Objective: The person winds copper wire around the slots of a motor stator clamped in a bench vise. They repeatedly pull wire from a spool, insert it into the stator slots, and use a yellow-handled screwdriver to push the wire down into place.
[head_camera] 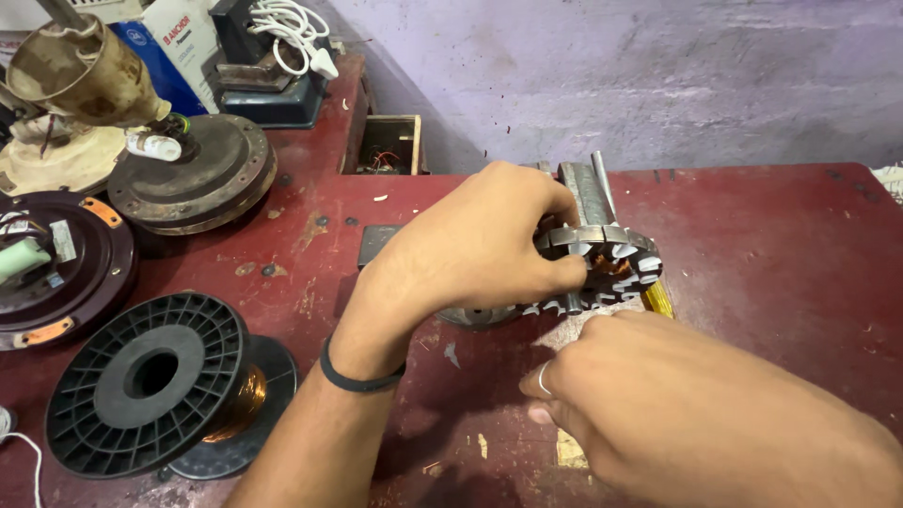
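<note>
The round grey laminated-steel stator core with slotted teeth (602, 268) is held on edge near the middle of the worn dark-red table (781, 263), resting against a small grey metal stand (585, 193) just behind it. The left hand (470, 254) is laid over the core from the left, its fingers (555, 273) clamped on the rim and near face. The right hand (677, 404) sits nearer, just below the core; its fingers are curled together, but whether anything is pinched between them cannot be told, since the tips are hidden. A ring shows on one finger, and a black band on the left wrist.

Judgement on technique: the core is best kept steady against the stand by the left hand, with the slot being worked turned toward the right hand; the copper winding visible inside the teeth is likely delicate and should not be scraped on the steel edges.

Surroundings: a black plastic spool of copper wire (155, 381) lies at the near left, well apart. Further left a dark-brown round fan motor housing (66, 273) sits, with a rusty grey fan motor cover (193, 174) beyond it. A small open wooden box (388, 146) stands at the far edge. None of these crowd the hands.
</note>
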